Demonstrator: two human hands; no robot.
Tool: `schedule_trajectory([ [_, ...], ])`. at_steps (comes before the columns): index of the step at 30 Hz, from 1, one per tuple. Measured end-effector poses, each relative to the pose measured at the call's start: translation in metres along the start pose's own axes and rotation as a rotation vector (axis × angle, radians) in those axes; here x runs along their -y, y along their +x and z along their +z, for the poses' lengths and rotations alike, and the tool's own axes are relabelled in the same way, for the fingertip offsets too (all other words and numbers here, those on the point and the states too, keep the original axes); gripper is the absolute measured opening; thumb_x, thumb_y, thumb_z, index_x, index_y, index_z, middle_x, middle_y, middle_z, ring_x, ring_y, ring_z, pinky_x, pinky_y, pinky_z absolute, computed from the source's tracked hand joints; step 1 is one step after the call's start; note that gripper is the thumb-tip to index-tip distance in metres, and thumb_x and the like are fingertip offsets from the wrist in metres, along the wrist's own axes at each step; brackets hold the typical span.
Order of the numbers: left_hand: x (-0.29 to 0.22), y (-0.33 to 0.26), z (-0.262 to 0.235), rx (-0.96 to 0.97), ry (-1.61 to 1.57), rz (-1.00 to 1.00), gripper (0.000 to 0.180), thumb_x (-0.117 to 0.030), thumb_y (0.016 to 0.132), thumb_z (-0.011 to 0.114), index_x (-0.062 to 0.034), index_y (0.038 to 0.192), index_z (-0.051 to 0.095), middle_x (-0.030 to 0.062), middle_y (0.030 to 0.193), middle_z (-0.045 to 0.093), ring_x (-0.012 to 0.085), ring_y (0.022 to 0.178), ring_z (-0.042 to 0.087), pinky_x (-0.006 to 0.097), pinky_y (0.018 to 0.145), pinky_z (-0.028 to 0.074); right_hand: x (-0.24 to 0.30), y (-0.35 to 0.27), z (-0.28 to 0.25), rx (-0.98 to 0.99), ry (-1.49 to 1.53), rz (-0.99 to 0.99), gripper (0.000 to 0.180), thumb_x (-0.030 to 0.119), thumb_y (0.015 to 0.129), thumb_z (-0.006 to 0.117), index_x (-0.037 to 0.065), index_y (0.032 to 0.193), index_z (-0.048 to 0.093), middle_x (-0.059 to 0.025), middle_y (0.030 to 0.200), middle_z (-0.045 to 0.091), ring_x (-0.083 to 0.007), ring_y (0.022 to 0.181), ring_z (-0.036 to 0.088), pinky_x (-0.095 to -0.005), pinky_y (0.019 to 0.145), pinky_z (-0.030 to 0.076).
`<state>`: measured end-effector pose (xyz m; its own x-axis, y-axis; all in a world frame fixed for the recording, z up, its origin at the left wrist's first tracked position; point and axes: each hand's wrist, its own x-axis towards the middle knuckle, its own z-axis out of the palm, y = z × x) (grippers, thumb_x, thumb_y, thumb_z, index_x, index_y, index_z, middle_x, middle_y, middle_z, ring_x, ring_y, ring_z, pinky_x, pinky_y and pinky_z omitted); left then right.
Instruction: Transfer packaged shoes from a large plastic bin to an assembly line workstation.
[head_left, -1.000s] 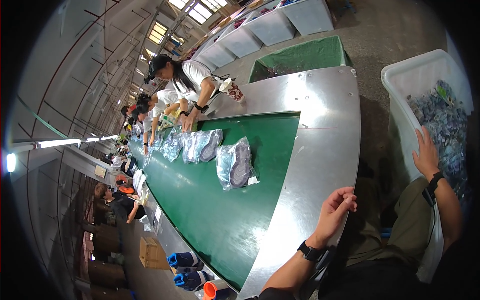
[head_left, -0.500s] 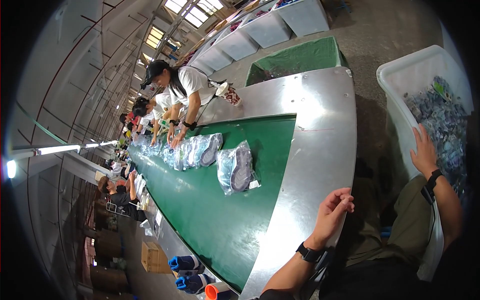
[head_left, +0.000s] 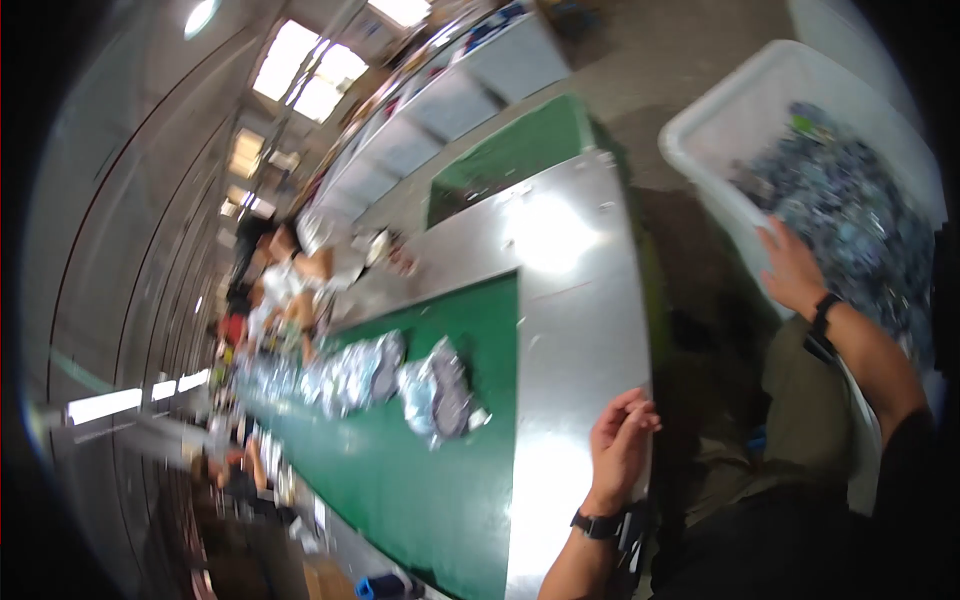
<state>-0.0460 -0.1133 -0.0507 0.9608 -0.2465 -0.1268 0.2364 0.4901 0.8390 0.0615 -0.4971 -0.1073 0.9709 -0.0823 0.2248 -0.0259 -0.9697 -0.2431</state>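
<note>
My left hand, a watch at its wrist, rests at the metal table edge with its fingers curled in loosely. I see nothing held in it. My right hand, with a dark wristband, lies at the near rim of a white bin, its fingers stretched out and apart. Many small clear-wrapped packages fill that bin. On the green conveyor belt, to the left of my left hand, a clear bag with a grey and pale-blue sole-shaped pair lies apart from a row of similar bags.
A broad metal border frames the belt's end. Beyond it stands a green-lined bin, with white bins farther back. A blurred co-worker leans over the belt's far side. A blue-and-dark shoe sits at the lower edge.
My view has swung, so the belt, bags and bins sit farther left and the picture is blurred. Both hands keep their places at the table edge and the bin rim.
</note>
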Motion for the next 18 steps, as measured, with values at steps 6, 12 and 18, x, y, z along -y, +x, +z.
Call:
schedule_trajectory([
  [6,0.001,-0.004,-0.004,-0.090,0.064,0.102,0.029,-0.002,0.100,0.056,0.0021,0.129,0.056,0.0144,0.101,0.066,0.0219,0.092,0.063,0.034,0.079,0.052,0.000,0.005,0.007,-0.233,0.024,-0.150,0.057,0.019,0.076,0.069,0.000,0.129,0.057,-0.0218,0.122,0.048,-0.0407,0.097,0.062,-0.0497,0.085,0.053],
  [12,-0.003,-0.009,0.017,-0.086,0.083,0.036,0.028,-0.003,0.101,0.057,0.0026,0.128,0.060,0.0108,0.104,0.067,0.0198,0.094,0.063,0.031,0.082,0.053,-0.006,-0.006,0.011,-0.120,-0.011,-0.003,0.052,0.010,0.089,0.056,0.005,0.140,0.051,-0.0213,0.136,0.041,-0.0361,0.107,0.054,-0.0494,0.094,0.046],
  [18,-0.015,-0.010,0.027,-0.073,0.054,-0.081,0.026,-0.005,0.102,0.055,0.0016,0.127,0.060,0.0121,0.103,0.067,0.0216,0.094,0.064,0.033,0.083,0.053,-0.010,-0.010,0.006,-0.119,0.036,0.023,0.049,0.011,0.088,0.058,0.005,0.135,0.053,-0.0204,0.136,0.041,-0.0361,0.106,0.055,-0.0492,0.092,0.047],
])
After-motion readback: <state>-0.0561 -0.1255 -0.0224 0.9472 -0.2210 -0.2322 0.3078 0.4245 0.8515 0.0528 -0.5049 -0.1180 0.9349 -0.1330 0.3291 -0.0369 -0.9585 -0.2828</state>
